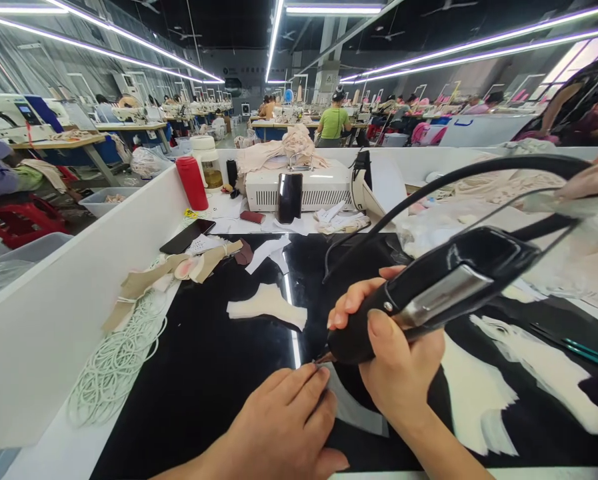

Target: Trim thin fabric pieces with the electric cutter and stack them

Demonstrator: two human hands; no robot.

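Observation:
My right hand is closed round a black hand-held cutting tool with a metal side plate and a thick black cable running up to the right. Its tip touches a thin translucent piece of material on the glossy black work surface. My left hand lies flat with fingers together, pressing that piece down right beside the tip.
White fabric cut-outs and scraps lie on the black surface. A pile of white elastic loops sits at the left by a white partition. Behind stand a red bottle, a phone and a white machine. Other workers sit far off.

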